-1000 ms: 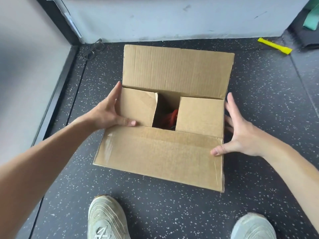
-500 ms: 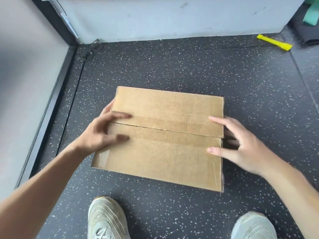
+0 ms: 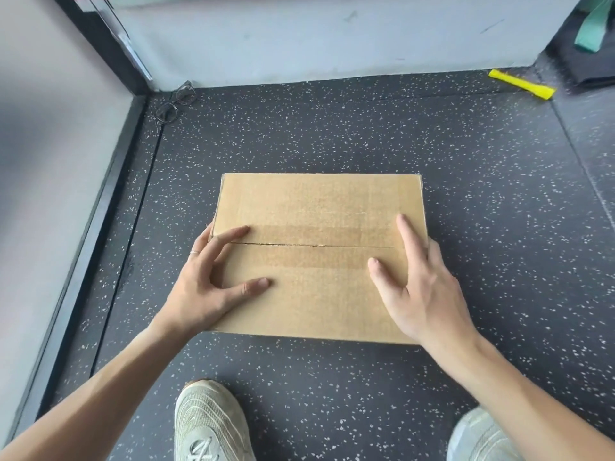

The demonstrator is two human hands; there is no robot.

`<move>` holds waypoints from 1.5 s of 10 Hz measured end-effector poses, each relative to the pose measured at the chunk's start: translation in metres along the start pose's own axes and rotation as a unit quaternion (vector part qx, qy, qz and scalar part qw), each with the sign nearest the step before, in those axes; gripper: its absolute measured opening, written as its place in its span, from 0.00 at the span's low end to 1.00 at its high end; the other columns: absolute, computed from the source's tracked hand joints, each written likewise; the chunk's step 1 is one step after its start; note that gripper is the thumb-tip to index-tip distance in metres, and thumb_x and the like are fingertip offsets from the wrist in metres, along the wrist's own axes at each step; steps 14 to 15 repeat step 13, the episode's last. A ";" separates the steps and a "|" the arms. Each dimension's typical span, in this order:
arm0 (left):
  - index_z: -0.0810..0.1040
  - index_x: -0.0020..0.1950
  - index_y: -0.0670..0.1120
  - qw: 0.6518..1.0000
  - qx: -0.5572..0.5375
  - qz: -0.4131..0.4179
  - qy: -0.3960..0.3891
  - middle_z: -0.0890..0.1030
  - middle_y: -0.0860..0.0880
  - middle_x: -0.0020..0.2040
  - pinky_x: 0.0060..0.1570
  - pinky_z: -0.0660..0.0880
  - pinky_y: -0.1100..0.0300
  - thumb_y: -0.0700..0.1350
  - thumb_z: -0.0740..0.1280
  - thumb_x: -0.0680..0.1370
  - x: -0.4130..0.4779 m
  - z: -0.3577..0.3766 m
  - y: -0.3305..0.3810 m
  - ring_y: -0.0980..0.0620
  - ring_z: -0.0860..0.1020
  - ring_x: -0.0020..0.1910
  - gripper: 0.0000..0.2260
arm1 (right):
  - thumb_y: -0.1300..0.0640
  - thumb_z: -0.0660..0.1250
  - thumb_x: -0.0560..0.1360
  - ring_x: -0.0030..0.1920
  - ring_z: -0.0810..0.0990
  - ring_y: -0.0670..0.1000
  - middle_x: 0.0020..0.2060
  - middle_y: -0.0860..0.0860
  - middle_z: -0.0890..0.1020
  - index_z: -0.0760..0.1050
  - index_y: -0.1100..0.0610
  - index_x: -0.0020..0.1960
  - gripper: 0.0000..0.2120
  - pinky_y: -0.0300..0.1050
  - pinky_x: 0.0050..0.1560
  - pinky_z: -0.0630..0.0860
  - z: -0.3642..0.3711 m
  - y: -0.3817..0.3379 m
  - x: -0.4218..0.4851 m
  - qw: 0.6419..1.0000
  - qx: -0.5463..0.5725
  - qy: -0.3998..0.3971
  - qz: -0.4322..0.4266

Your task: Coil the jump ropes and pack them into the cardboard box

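The cardboard box (image 3: 319,211) sits on the dark speckled floor with both long top flaps folded flat, meeting at a seam across its middle. My left hand (image 3: 209,287) lies on the box's left end, fingers spread over the seam and near flap. My right hand (image 3: 422,287) rests flat on the right end, fingers spread across the seam. Neither hand grips anything. No jump rope is visible; the box's inside is hidden.
A pair of glasses (image 3: 174,103) lies in the far left corner by the wall. A yellow strip (image 3: 520,84) lies at the far right, near a dark mat with a green strap (image 3: 590,28). My two shoes (image 3: 209,424) stand just in front of the box.
The far flap came down and the box went from open, with red rope showing inside, to closed. Both hands moved from the box's sides onto the top flaps.
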State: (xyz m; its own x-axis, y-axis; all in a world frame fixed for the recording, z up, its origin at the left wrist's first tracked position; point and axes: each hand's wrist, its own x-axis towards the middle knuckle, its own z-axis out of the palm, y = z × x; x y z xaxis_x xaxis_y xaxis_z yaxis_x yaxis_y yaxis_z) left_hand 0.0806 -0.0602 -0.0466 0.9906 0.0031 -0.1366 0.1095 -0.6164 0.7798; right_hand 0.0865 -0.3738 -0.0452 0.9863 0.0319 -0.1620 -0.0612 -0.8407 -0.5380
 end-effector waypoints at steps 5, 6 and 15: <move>0.40 0.80 0.64 0.900 0.435 0.017 0.007 0.42 0.51 0.83 0.73 0.43 0.27 0.77 0.40 0.74 0.034 0.050 0.046 0.42 0.41 0.81 0.37 | 0.29 0.40 0.78 0.81 0.38 0.61 0.81 0.57 0.40 0.40 0.52 0.83 0.41 0.64 0.78 0.53 0.016 -0.021 0.045 0.974 -0.223 0.025 -0.039; 0.39 0.81 0.62 0.901 0.433 0.020 0.003 0.41 0.48 0.83 0.74 0.42 0.31 0.77 0.40 0.74 0.031 0.050 0.050 0.42 0.40 0.81 0.38 | 0.27 0.36 0.77 0.80 0.37 0.61 0.81 0.58 0.38 0.38 0.52 0.82 0.42 0.65 0.79 0.47 0.015 -0.022 0.044 0.971 -0.236 0.015 -0.036; 0.37 0.81 0.58 0.914 0.406 -0.002 -0.011 0.37 0.46 0.82 0.77 0.39 0.37 0.77 0.41 0.75 0.022 0.065 0.051 0.45 0.35 0.80 0.40 | 0.29 0.39 0.79 0.80 0.36 0.62 0.80 0.61 0.39 0.39 0.53 0.82 0.40 0.65 0.78 0.41 0.024 -0.025 0.041 0.964 -0.257 0.033 -0.060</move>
